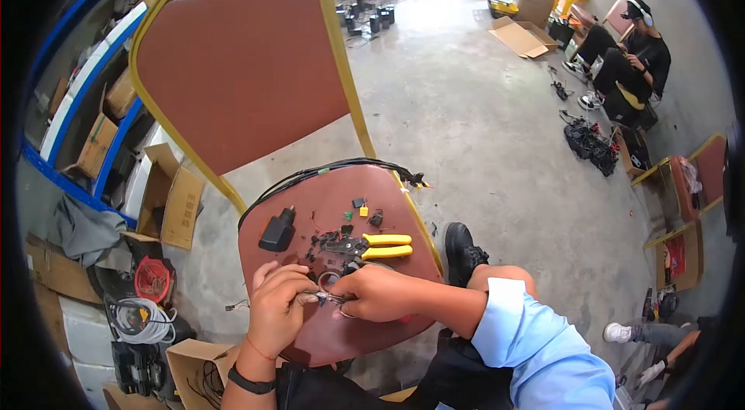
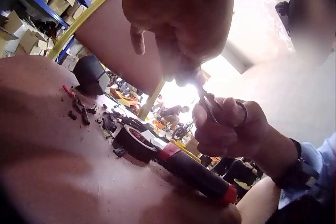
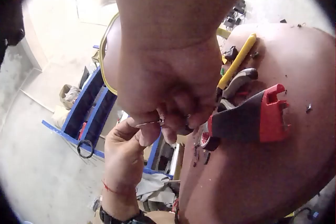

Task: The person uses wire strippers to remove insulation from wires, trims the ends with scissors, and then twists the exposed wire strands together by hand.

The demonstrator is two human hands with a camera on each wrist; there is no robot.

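Over the front of a chair seat (image 1: 334,344), both hands meet. The right hand (image 1: 376,294) grips a small metal tool with thin blades (image 2: 208,109), which looks like scissors; a dark loop shows at its fingers. The left hand (image 1: 279,303) pinches a small piece at the tool's tip, its kind hidden by the fingertips. Just beyond lie a roll of black tape (image 2: 135,144), a black and red tool handle (image 3: 252,116) and wire strippers with yellow handles (image 1: 386,245). Small black scraps (image 1: 314,243) lie around them.
A black device with a short nozzle (image 1: 278,230) lies at the seat's left. Black cables (image 1: 310,172) run along its back edge below the chair back (image 1: 244,61). Cardboard boxes (image 1: 182,204) and a blue shelf (image 1: 58,181) stand left. Another person (image 1: 636,61) sits far right.
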